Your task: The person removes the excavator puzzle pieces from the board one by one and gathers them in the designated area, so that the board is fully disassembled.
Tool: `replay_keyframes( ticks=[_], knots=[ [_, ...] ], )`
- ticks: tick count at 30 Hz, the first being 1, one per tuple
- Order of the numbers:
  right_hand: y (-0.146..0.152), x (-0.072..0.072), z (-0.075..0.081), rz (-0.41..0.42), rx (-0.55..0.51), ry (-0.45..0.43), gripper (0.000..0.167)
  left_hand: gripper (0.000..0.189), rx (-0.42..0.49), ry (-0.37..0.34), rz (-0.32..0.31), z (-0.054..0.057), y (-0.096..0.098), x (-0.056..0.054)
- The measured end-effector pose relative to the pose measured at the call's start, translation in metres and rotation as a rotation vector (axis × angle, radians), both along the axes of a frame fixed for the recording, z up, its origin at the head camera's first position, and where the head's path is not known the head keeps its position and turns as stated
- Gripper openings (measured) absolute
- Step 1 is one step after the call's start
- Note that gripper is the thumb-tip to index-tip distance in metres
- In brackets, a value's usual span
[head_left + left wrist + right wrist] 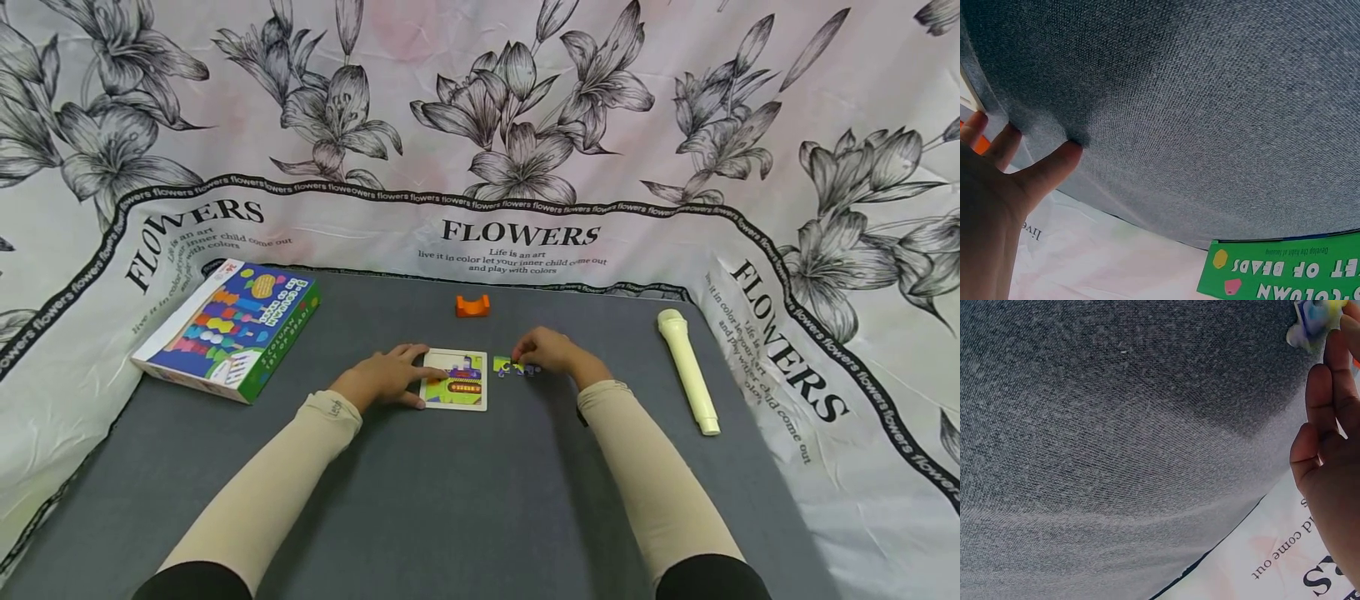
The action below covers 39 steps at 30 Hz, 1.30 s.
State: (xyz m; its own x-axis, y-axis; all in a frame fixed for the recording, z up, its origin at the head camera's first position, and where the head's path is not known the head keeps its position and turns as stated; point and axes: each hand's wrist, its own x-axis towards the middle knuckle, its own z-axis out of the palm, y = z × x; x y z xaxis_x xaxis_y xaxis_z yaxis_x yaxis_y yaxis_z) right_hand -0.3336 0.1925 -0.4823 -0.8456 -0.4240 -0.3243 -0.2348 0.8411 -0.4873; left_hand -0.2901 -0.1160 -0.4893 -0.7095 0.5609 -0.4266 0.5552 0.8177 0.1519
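A small square jigsaw puzzle in a pale frame (457, 407) lies mid-table, showing a purple and orange train picture. My left hand (384, 377) rests at the frame's left side with fingers spread, one finger reaching onto the picture. In the left wrist view the left hand (997, 181) has its fingertips near the frame's corner (969, 94). Just right of the frame lie joined puzzle pieces (501, 365), green and purple. There my right hand (551, 350) pinches a puzzle piece (1310, 322); its fingers partly hide it.
A blue and green bead game box (232, 325) lies at the back left. An orange curved block (472, 307) sits behind the puzzle. On the right lies a cream microphone-shaped stick (688, 371). A flower-printed cloth (517, 242) borders the grey table (465, 500).
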Motion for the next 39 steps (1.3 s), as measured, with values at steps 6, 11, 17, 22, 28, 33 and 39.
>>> replay_keyframes(
  ticks=[6, 11, 17, 22, 28, 33, 39],
  knots=[
    [-0.006, 0.002, 0.003, 0.022, -0.016, 0.023, 0.016, 0.067, -0.005, -0.008, 0.000, -0.001, -0.001, -0.002],
    [-0.023, 0.004, 0.006, 0.060, 0.009, 0.075, 0.020, 0.066, -0.003, 0.011, -0.028, -0.002, 0.002, -0.005],
    [-0.050, 0.004, 0.005, 0.114, 0.031, 0.108, 0.028, 0.065, -0.001, 0.015, -0.031, -0.002, 0.004, -0.005],
    [-0.061, 0.004, -0.001, 0.135, 0.079, 0.141, 0.030, 0.065, -0.014, 0.019, -0.036, -0.003, 0.005, -0.003],
    [-0.066, 0.006, -0.005, 0.173, 0.110, 0.201, 0.031, 0.065, -0.020, 0.015, -0.030, -0.003, 0.004, -0.003],
    [-0.069, 0.005, -0.006, 0.176, 0.105, 0.215, 0.030, 0.065, -0.019, 0.020, -0.027, -0.001, 0.001, -0.002],
    [-0.075, 0.004, -0.006, 0.167, 0.080, 0.203, 0.026, 0.065, -0.016, 0.015, -0.021, -0.002, -0.004, -0.002]
  ],
)
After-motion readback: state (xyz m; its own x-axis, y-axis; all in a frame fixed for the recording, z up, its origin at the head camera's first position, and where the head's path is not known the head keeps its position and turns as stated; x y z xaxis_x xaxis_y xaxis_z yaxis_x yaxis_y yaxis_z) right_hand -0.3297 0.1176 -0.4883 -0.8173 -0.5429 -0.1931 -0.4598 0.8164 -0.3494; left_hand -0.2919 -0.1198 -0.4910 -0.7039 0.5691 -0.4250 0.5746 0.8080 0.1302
